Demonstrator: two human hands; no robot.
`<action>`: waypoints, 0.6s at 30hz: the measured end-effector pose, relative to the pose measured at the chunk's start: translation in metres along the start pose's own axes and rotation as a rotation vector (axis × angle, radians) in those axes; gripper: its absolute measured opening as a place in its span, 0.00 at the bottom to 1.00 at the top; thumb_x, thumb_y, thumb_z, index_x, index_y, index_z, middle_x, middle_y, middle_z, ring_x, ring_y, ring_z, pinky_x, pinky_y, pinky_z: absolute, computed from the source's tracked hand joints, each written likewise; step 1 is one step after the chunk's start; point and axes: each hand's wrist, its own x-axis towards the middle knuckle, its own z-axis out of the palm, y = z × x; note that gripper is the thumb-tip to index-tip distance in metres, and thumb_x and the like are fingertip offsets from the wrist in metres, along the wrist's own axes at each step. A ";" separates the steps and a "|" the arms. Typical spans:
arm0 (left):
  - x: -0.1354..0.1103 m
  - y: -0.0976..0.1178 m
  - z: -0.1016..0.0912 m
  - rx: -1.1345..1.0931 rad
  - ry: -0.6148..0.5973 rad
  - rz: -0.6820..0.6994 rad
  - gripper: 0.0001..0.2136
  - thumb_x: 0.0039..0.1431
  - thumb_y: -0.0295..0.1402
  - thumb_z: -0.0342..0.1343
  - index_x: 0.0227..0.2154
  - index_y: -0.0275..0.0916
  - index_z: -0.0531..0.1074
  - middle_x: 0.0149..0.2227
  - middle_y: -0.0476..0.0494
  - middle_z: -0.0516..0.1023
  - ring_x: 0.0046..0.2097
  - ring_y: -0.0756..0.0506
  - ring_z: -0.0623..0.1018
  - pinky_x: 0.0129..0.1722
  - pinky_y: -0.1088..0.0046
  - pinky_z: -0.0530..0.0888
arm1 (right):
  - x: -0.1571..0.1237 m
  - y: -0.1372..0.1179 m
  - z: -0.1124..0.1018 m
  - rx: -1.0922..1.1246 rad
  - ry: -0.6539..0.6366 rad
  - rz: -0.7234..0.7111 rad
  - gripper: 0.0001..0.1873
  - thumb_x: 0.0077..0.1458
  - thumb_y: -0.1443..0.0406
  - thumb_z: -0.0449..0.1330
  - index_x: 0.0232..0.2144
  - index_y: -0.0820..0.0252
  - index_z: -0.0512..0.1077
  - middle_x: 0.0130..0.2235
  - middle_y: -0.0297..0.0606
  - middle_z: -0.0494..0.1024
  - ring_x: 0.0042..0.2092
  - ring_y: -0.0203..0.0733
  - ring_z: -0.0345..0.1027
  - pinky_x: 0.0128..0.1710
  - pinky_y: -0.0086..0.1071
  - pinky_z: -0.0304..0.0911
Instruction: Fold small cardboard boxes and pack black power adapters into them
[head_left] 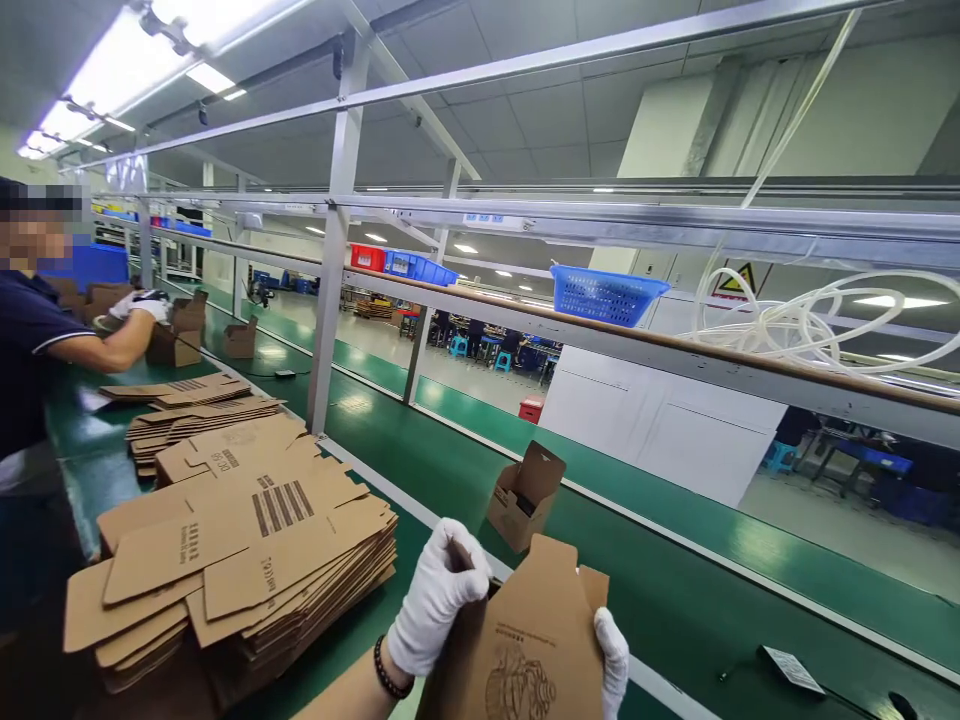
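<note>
Low in the view, a brown cardboard box (525, 640) is held between my two white-gloved hands. It is partly unfolded, with flaps standing up at the top and a line drawing printed on its front. My left hand (442, 595) pinches a flap on the box's left side; a dark bead bracelet circles that wrist. My right hand (613, 660) grips the right edge, its palm hidden behind the cardboard. Just beyond, an open carton (525, 497) with something dark inside stands on the green belt.
Stacks of flat cardboard blanks (262, 540) lie to the left. Farther left, a co-worker (45, 330) in white gloves handles boxes. A blue basket (606, 294) and coiled clear tubing (810, 320) rest on the shelf. A labelled device with cable (791, 668) lies on the belt at right.
</note>
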 end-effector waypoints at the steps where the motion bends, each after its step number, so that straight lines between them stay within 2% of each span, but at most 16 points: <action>1: 0.000 0.004 -0.001 -0.028 -0.022 -0.006 0.25 0.41 0.49 0.71 0.28 0.40 0.61 0.23 0.54 0.69 0.26 0.52 0.68 0.30 0.76 0.66 | 0.000 0.003 0.005 0.043 0.020 0.053 0.23 0.56 0.44 0.57 0.45 0.49 0.78 0.38 0.36 0.82 0.44 0.53 0.76 0.49 0.49 0.69; 4: 0.003 0.018 -0.007 0.023 0.045 0.047 0.25 0.44 0.54 0.67 0.28 0.40 0.62 0.19 0.56 0.66 0.20 0.54 0.63 0.23 0.79 0.61 | 0.000 0.009 0.019 0.093 0.010 0.166 0.29 0.57 0.42 0.55 0.55 0.46 0.70 0.46 0.35 0.81 0.46 0.51 0.75 0.52 0.49 0.67; 6: 0.007 0.026 -0.010 0.109 0.060 0.144 0.25 0.45 0.56 0.65 0.27 0.39 0.64 0.17 0.56 0.64 0.19 0.55 0.61 0.22 0.78 0.60 | -0.002 0.009 0.026 0.034 -0.089 0.156 0.33 0.57 0.40 0.54 0.58 0.46 0.67 0.52 0.37 0.77 0.52 0.52 0.71 0.55 0.48 0.65; 9: 0.013 0.035 -0.013 0.224 -0.018 0.226 0.25 0.42 0.55 0.67 0.29 0.39 0.69 0.20 0.54 0.66 0.22 0.53 0.64 0.25 0.77 0.65 | -0.007 0.001 0.032 -0.121 -0.285 0.061 0.36 0.52 0.41 0.59 0.57 0.52 0.68 0.57 0.43 0.73 0.57 0.56 0.67 0.57 0.48 0.63; 11: 0.014 0.038 -0.013 0.281 -0.041 0.258 0.23 0.44 0.54 0.67 0.35 0.40 0.72 0.28 0.48 0.74 0.29 0.49 0.72 0.33 0.74 0.71 | -0.009 -0.007 0.034 -0.244 -0.296 -0.023 0.33 0.54 0.44 0.61 0.56 0.55 0.70 0.56 0.46 0.73 0.55 0.57 0.68 0.56 0.50 0.64; 12: 0.013 0.038 -0.012 0.319 -0.069 0.260 0.23 0.48 0.55 0.64 0.39 0.41 0.74 0.37 0.43 0.77 0.38 0.45 0.76 0.40 0.70 0.73 | -0.009 -0.010 0.034 -0.315 -0.251 -0.091 0.30 0.55 0.46 0.61 0.54 0.55 0.71 0.56 0.47 0.73 0.55 0.57 0.68 0.56 0.50 0.64; 13: 0.012 0.037 -0.012 0.361 -0.115 0.246 0.24 0.52 0.56 0.60 0.43 0.43 0.74 0.48 0.39 0.76 0.48 0.41 0.75 0.49 0.66 0.72 | -0.009 -0.013 0.033 -0.389 -0.189 -0.183 0.26 0.56 0.48 0.61 0.51 0.54 0.73 0.56 0.47 0.73 0.56 0.57 0.67 0.56 0.51 0.62; 15: 0.006 0.035 -0.011 0.437 -0.246 0.176 0.29 0.57 0.61 0.49 0.49 0.44 0.74 0.64 0.38 0.63 0.63 0.36 0.64 0.61 0.58 0.64 | -0.008 -0.017 0.030 -0.535 -0.097 -0.399 0.19 0.55 0.49 0.63 0.44 0.53 0.76 0.55 0.45 0.73 0.59 0.57 0.63 0.58 0.53 0.59; 16: 0.003 0.034 -0.010 0.460 -0.305 0.128 0.31 0.57 0.62 0.46 0.49 0.43 0.74 0.66 0.38 0.59 0.65 0.34 0.60 0.63 0.55 0.61 | -0.008 -0.018 0.028 -0.599 -0.083 -0.493 0.17 0.55 0.50 0.63 0.40 0.53 0.77 0.53 0.44 0.74 0.60 0.58 0.62 0.58 0.55 0.58; 18: -0.003 0.031 -0.007 0.494 -0.331 0.084 0.31 0.57 0.63 0.45 0.44 0.40 0.75 0.64 0.36 0.61 0.63 0.32 0.63 0.62 0.53 0.62 | -0.010 -0.019 0.028 -0.689 -0.107 -0.608 0.15 0.57 0.51 0.62 0.35 0.54 0.76 0.47 0.43 0.76 0.58 0.58 0.62 0.57 0.57 0.58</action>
